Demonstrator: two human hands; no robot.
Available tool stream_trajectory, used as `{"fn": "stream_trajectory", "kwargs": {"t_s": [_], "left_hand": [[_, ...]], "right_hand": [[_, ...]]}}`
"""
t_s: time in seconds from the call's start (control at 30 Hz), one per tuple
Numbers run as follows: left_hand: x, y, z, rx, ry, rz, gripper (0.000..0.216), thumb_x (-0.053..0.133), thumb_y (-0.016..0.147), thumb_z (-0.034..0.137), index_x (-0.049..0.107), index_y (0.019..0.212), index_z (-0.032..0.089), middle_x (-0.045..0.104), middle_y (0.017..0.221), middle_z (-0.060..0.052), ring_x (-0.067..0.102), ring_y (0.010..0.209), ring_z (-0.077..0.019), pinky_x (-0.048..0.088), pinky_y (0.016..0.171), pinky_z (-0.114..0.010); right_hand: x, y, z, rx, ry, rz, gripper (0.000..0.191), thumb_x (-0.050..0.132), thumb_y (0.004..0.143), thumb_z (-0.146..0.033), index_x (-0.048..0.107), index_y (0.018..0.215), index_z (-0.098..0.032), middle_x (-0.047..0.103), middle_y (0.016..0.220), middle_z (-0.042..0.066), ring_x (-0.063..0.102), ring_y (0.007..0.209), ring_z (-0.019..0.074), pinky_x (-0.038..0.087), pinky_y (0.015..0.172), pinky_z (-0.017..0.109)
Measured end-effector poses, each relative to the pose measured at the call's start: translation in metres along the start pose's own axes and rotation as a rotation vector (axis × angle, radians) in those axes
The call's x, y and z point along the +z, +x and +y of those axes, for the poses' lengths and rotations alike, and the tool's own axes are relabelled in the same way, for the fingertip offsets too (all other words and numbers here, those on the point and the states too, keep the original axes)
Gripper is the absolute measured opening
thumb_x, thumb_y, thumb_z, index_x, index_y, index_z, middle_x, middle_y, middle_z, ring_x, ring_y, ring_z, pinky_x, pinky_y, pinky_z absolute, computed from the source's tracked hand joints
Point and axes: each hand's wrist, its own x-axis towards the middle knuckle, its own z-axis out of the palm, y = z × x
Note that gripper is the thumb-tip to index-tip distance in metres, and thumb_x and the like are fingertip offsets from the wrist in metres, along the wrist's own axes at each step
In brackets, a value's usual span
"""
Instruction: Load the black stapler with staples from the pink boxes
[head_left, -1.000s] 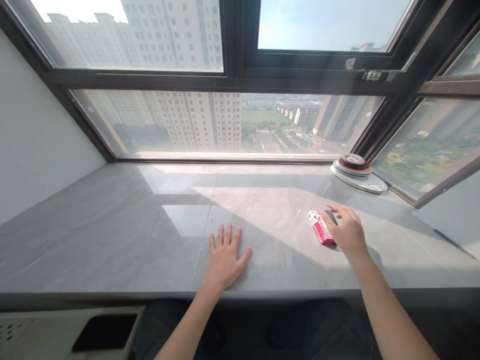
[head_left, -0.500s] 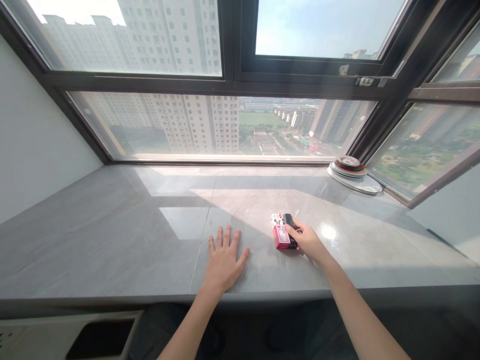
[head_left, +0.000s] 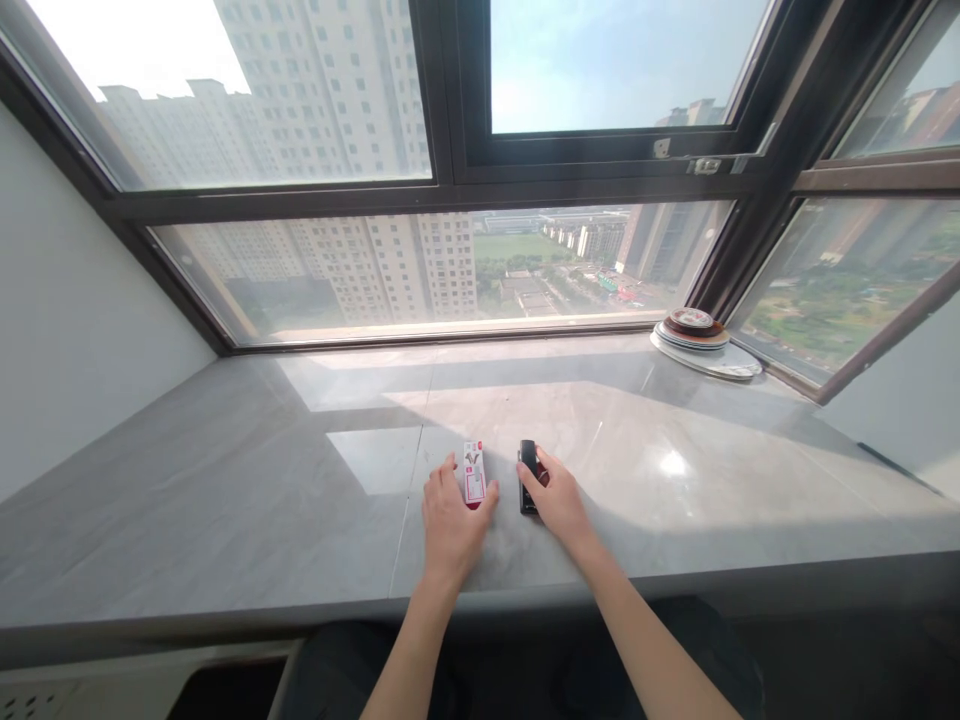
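On the grey countertop (head_left: 225, 520), a small white and pink box (head_left: 474, 472) with printed pictures lies between the fingers and thumb of my left hand (head_left: 454, 520). That hand is open, fingers on the box's left and thumb on its right, with slim gaps showing at both sides. To the right of the box, my right hand (head_left: 559, 500) is closed around a black stapler (head_left: 527, 478). The stapler points away from me, its far end showing past my thumb. My fingers hide its right side.
A stack of plates (head_left: 694, 335) sits in the far right corner by the window. Dark window frames (head_left: 442, 200) border the back of the counter. The counter's front edge (head_left: 525, 598) runs close to my body, and a white wall (head_left: 75, 300) stands at left.
The box was beside the stapler at my right hand; now it is at my left hand, apart from the stapler. My right hand has moved left with the stapler. The view has shifted slightly.
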Motion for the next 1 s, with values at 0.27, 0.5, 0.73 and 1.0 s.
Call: {"fn": "stream_trajectory", "kwargs": {"t_s": [0.27, 0.5, 0.73, 1.0], "left_hand": [[-0.007, 0.008, 0.007, -0.037, 0.157, -0.048, 0.074, 0.059, 0.092, 0.04, 0.031, 0.156, 0.016, 0.058, 0.126, -0.016, 0.061, 0.115, -0.0319, 0.049, 0.094, -0.043], [-0.028, 0.059, -0.045, -0.079, 0.187, 0.076, 0.068, 0.065, 0.088, 0.04, 0.043, 0.148, 0.017, 0.061, 0.118, -0.011, 0.064, 0.105, -0.0265, 0.051, 0.092, -0.037], [-0.03, 0.069, -0.055, -0.08, 0.176, 0.13, 0.053, 0.062, 0.092, 0.042, 0.052, 0.139, 0.019, 0.063, 0.111, -0.008, 0.061, 0.111, -0.0262, 0.048, 0.099, -0.038], [-0.061, 0.007, -0.079, -0.162, 0.295, 0.073, 0.042, 0.064, 0.09, 0.042, 0.061, 0.127, 0.024, 0.062, 0.112, -0.009, 0.059, 0.108, -0.0308, 0.049, 0.093, -0.043]], "right_hand": [[-0.017, -0.013, 0.012, -0.028, 0.02, 0.011, 0.055, 0.061, 0.092, -0.058, 0.067, 0.131, -0.02, 0.069, 0.094, 0.006, 0.061, 0.076, 0.0213, 0.051, 0.075, 0.034], [-0.019, -0.012, 0.009, 0.0, 0.055, 0.01, 0.06, 0.062, 0.089, -0.061, 0.068, 0.13, -0.018, 0.07, 0.091, 0.006, 0.06, 0.074, 0.022, 0.052, 0.072, 0.034], [-0.02, -0.013, 0.006, -0.007, 0.055, 0.003, 0.06, 0.062, 0.089, -0.062, 0.069, 0.128, -0.017, 0.069, 0.089, 0.006, 0.06, 0.074, 0.0217, 0.052, 0.07, 0.032], [-0.017, -0.011, 0.01, 0.026, 0.069, -0.025, 0.06, 0.064, 0.089, -0.06, 0.064, 0.135, -0.021, 0.067, 0.09, 0.004, 0.059, 0.072, 0.0201, 0.051, 0.069, 0.033]]}}
